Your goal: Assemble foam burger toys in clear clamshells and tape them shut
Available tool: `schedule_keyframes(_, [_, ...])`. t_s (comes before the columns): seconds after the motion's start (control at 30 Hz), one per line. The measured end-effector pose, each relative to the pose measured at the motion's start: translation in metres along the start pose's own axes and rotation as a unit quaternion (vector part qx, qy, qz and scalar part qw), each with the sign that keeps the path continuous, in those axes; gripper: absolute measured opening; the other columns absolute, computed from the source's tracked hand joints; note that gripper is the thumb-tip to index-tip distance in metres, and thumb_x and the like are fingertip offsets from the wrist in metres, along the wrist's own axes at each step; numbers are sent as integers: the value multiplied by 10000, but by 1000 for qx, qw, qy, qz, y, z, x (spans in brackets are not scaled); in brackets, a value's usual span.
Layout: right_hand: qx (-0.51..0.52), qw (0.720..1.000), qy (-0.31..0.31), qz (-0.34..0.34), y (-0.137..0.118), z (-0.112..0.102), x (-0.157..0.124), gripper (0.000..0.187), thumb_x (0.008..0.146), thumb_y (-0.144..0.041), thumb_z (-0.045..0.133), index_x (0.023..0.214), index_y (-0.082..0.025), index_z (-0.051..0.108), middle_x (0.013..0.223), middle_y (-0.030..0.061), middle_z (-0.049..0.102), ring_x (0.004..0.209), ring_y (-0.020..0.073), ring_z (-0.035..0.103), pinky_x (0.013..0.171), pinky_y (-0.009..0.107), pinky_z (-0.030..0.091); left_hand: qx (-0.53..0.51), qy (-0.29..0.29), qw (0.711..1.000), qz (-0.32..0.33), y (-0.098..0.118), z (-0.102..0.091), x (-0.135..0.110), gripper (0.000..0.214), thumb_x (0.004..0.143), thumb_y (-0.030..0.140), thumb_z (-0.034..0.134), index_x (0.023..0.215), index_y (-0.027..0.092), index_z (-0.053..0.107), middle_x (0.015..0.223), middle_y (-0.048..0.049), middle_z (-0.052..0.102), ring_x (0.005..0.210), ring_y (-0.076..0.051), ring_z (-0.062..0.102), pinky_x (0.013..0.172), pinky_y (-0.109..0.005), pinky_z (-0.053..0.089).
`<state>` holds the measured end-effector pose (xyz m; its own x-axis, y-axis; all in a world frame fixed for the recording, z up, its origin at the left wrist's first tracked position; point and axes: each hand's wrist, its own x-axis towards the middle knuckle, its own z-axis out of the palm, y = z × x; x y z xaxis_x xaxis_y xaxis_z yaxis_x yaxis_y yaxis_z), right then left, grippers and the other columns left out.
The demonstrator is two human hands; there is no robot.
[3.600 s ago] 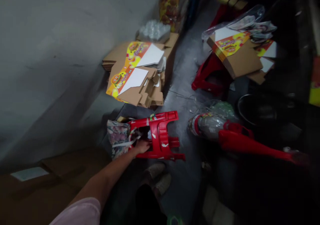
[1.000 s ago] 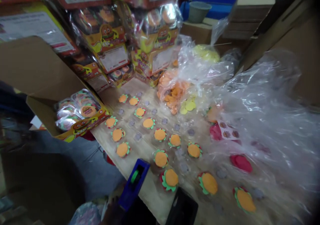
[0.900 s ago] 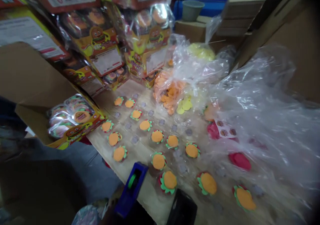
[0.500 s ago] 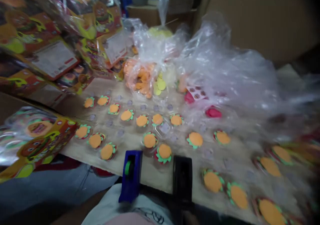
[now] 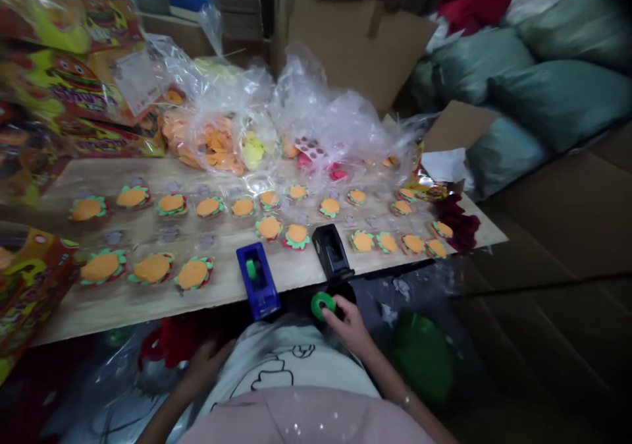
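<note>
As green tape [image 5: 318, 304] hovers by the table [image 5: 123, 310], cardboard [image 5: 336, 52] behind, seemingly stuffed sacks [image 5: 563, 101].

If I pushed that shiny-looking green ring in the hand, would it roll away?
The green, ring-shaped roll would probably roll if stood on its edge, since its outline is round. It's likely light, too, because the right hand holds it alone.

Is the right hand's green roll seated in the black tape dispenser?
No, the right hand holds the green roll between its fingers, outside the black tape dispenser.
</note>
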<state>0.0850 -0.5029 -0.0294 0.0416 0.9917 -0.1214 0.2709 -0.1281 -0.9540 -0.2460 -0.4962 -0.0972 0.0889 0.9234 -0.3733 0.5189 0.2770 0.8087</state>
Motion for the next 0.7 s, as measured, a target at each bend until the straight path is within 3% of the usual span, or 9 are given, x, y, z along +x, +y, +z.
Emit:
schedule_keyframes(0.1, [-94, 992, 43, -78, -35, 11, 14, 241, 836, -373, 553, 711, -167, 558, 690, -13, 517, 655, 122, 472, 609, 224, 366, 25, 34, 994, 101, 33, -2, -16, 286, 807, 456, 551, 781, 178, 615, 747, -36, 648, 714, -198, 607, 648, -275, 478])
schedule_keyframes(0.17, [-121, 988, 61, -80, -43, 23, 31, 245, 852, -380, 521, 739, -169, 570, 664, -15, 523, 620, 124, 468, 581, 224, 361, 38, 100, 978, 180, 60, 1, -25, 253, 846, 393, 527, 718, 179, 569, 655, -8, 576, 618, -151, 549, 574, -237, 424])
schedule_keyframes(0.27, [-128, 988, 69, -55, -35, 38, 57, 220, 829, -372, 543, 871, -166, 608, 717, 9, 607, 643, 151, 531, 601, 238, 400, 55, 174, 940, 286, 93, 7, -30, 164, 854, 272, 542, 723, 175, 551, 637, 4, 534, 584, -123, 511, 565, -228, 393])
schedule_keyframes(0.37, [-133, 988, 65, -45, -23, 44, 72, 292, 811, -319, 559, 1057, -165, 591, 884, 61, 668, 783, 195, 600, 705, 280, 444, 72, 192, 912, 354, 115, 10, -26, 102, 838, 175, 557, 737, 172, 555, 642, 3, 537, 583, -116, 513, 574, -229, 397])
schedule_keyframes(0.43, [-122, 989, 63, -47, -19, 44, 74, 297, 819, -299, 542, 1080, -165, 587, 920, 73, 670, 832, 204, 606, 744, 296, 451, 78, 200, 898, 384, 128, 10, -22, 89, 820, 143, 573, 738, 172, 561, 644, 0, 546, 588, -118, 516, 581, -233, 405])
schedule_keyframes(0.57, [-22, 997, 51, -49, -30, 36, 68, 292, 838, -313, 521, 1082, -164, 579, 933, 63, 651, 846, 188, 591, 726, 273, 462, 56, 191, 899, 389, 165, 12, -12, 40, 803, 135, 587, 803, 174, 595, 736, -31, 602, 695, -146, 564, 653, -260, 451])
schedule_keyframes(0.63, [32, 997, 39, -62, -42, 30, 64, 300, 842, -315, 523, 1102, -171, 567, 939, 53, 635, 863, 178, 576, 743, 265, 464, 15, 161, 928, 336, 187, 17, -4, 220, 790, 179, 615, 1010, 183, 602, 961, -74, 636, 818, -170, 587, 702, -279, 473])
schedule_keyframes(0.7, [67, 994, 13, -81, -53, 23, 60, 295, 834, -300, 538, 1105, -187, 565, 945, 45, 620, 885, 173, 559, 781, 270, 458, -73, 86, 963, 245, 207, 27, 8, 415, 785, 252, 631, 1186, 199, 542, 1161, -98, 596, 918, -190, 588, 737, -289, 485])
